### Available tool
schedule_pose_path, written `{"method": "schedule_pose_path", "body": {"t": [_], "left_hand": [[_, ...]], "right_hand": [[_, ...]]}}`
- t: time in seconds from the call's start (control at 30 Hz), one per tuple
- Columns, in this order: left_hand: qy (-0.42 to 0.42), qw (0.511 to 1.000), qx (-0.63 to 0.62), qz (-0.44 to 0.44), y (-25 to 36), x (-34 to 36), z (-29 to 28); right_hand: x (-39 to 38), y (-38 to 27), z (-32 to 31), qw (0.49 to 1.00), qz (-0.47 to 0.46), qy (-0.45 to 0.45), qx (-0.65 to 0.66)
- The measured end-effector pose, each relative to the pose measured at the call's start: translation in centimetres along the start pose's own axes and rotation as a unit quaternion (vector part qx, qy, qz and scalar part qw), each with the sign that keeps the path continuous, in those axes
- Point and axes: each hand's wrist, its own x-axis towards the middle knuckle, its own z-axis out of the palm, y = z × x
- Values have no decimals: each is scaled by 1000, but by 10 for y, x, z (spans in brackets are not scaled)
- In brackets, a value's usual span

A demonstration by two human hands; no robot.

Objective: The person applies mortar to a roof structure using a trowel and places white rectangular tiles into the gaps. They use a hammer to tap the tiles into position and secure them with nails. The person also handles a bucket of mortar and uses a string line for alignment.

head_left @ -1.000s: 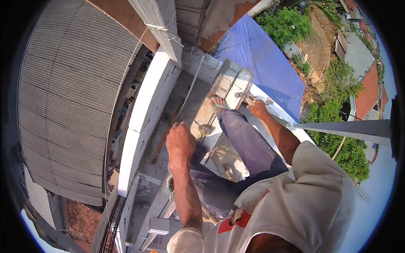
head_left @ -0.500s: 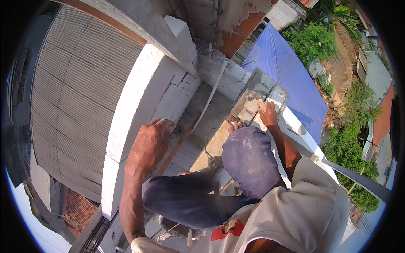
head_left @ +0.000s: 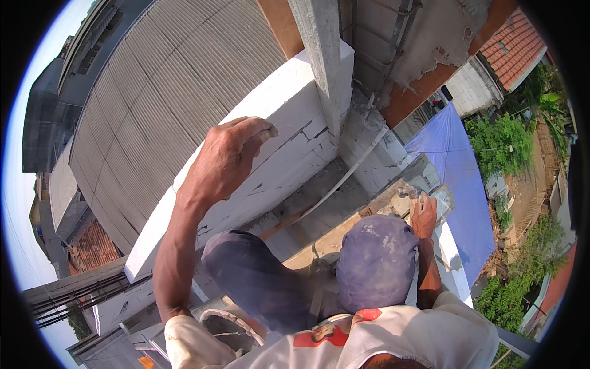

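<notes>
My left hand is raised over the white block wall, with its fingers bent and drawn together. If anything is between the fingertips, it is too small to make out. Beyond my right knee, my right hand is by the far end of the mortar-stained wooden plank, beside a grey block-like piece. The fingers of that hand are closed together, and what they hold, if anything, is hidden. My knees, in dark trousers, are bent between both arms.
A concrete post rises against the wall. A pale strip slants across the recess. Corrugated roofing lies beyond the wall on the left. At right a blue tarpaulin hangs above ground far below. A bucket stands near my left side.
The view has turned and shifted. My left hand has risen higher over the white wall. My right hand stays near the plank's far end, with its fingers pointing more upward.
</notes>
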Motion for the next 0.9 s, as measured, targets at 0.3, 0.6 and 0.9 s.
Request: {"method": "schedule_pose_path", "body": {"t": [0.3,0.6,0.9], "left_hand": [[159,976,-1,148,-4,8,-15],[220,861,-458,0,25,37,-34],[242,790,-556,-86,-18,70,-41]], "right_hand": [[86,-239,-38,785,-75,-354,503],[104,-397,-20,686,-293,-436,503],[82,-353,-9,762,-330,-343,438]]}}
